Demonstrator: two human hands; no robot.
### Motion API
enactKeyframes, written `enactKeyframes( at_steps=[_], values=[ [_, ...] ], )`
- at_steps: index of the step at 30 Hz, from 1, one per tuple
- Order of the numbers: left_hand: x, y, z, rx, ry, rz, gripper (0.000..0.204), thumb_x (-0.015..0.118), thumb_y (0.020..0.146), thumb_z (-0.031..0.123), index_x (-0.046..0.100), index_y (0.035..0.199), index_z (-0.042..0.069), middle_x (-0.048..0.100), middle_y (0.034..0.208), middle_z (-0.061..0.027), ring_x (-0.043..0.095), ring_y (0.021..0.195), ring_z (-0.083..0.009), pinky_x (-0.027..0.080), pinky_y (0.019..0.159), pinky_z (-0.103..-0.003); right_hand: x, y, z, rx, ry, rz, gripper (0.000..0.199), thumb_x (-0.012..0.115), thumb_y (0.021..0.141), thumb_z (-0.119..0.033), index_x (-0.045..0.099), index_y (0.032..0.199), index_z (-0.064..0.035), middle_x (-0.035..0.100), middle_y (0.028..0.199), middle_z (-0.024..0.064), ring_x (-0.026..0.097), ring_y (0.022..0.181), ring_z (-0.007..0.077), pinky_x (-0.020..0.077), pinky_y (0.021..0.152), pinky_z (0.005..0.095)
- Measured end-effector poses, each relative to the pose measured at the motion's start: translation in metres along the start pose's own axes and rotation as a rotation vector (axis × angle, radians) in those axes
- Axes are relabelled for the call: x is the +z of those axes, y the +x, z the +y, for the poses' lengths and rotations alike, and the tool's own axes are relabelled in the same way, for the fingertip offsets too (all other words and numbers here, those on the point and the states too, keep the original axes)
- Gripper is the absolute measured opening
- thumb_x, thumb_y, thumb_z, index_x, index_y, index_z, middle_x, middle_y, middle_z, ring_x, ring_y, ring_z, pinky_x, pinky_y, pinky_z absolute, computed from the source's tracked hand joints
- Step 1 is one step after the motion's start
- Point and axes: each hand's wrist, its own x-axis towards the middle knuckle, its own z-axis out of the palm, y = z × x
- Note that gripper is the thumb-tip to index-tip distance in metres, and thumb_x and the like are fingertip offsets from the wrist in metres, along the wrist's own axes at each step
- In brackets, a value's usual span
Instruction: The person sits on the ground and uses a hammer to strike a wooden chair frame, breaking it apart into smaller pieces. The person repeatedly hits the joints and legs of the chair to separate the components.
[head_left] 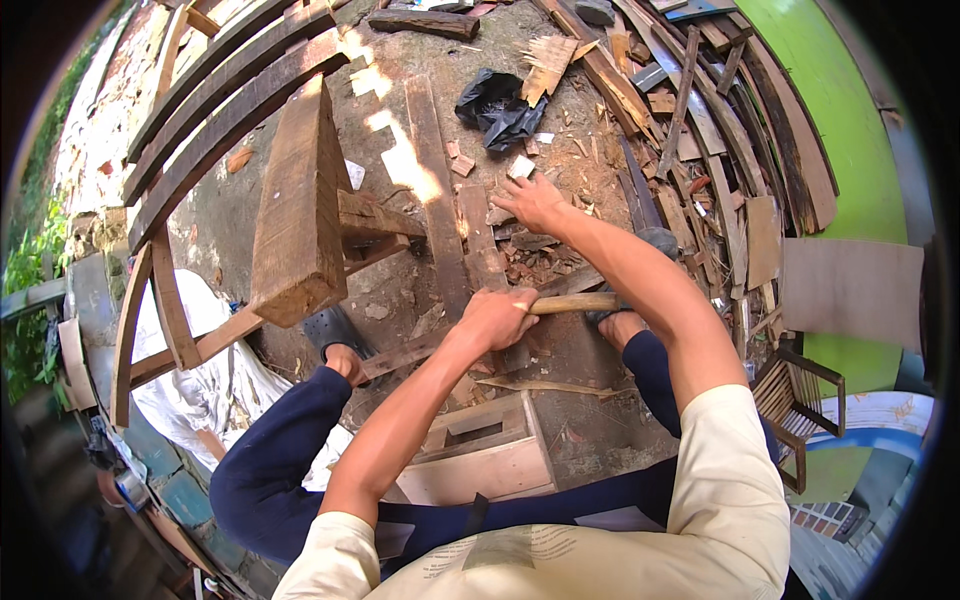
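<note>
My left hand (497, 316) is closed around a light wooden handle (575, 303) that points right, toward my right foot. Whatever sits at the handle's far end cannot be made out. My right hand (538, 205) reaches forward, fingers apart, low over the ground beside the upper end of a short plank (480, 240). Nothing shows in its grasp. A small pale chip (520, 167) lies just beyond its fingers. Left of the short plank runs a longer weathered plank (428, 150). Broken reddish-brown bits (540, 265) are scattered beneath my right forearm.
A thick timber beam (300, 200) rests on a wooden support at left, near a slatted frame (235, 115). Ahead lies a black plastic bag (500, 110). Scrap boards (700, 130) pile up at right. A wooden box (490, 465) sits between my legs.
</note>
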Motion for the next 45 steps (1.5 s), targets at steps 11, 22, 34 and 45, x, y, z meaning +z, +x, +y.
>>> enactKeyframes(
  at_steps=[11,22,34,45],
  values=[
    [0.016,-0.003,-0.019,0.141,-0.035,0.213,0.034,0.07,0.086,0.03,0.063,0.11,0.009,0.068,0.086,-0.0114,0.068,0.08,-0.0289,0.056,0.066,-0.041,0.008,0.1,-0.014,-0.281,-0.363,0.159,0.037,0.042,0.101,-0.031,0.043,0.138,-0.032,0.044,0.144,-0.0032,0.032,0.143,0.0227,0.0125,0.119,0.0582],
    [0.013,0.001,-0.02,0.141,0.023,0.213,0.033,0.068,0.086,0.033,0.064,0.108,0.009,0.069,0.088,-0.0138,0.067,0.083,-0.0326,0.055,0.07,-0.043,-0.012,-0.031,0.091,0.006,-0.233,0.313,0.024,0.053,0.095,-0.03,0.055,0.112,-0.0133,0.065,0.099,0.0024,0.064,0.098,0.0236,0.0494,0.081,0.0412],
    [0.014,-0.006,0.007,0.004,0.229,0.176,0.042,0.065,0.087,0.03,0.06,0.124,0.011,0.07,0.097,-0.0155,0.065,0.099,-0.0339,0.043,0.095,-0.05,0.035,-0.264,0.004,0.973,0.936,0.391,0.077,0.072,0.073,-0.055,0.056,0.114,0.0079,0.065,0.11,0.0337,0.064,0.106,0.044,0.0502,0.093,0.0477],
    [0.021,0.013,0.036,-0.239,-0.062,0.116,0.058,0.06,0.091,0.053,0.053,0.134,0.014,0.065,0.118,-0.0234,0.061,0.113,-0.0394,0.048,0.095,-0.046,0.126,-0.267,-0.175,1.118,1.36,0.177,0.103,0.079,0.071,-0.046,0.027,0.144,0.0064,0.055,0.131,0.0314,0.056,0.121,0.0433,0.0444,0.104,0.0451]
  ],
)
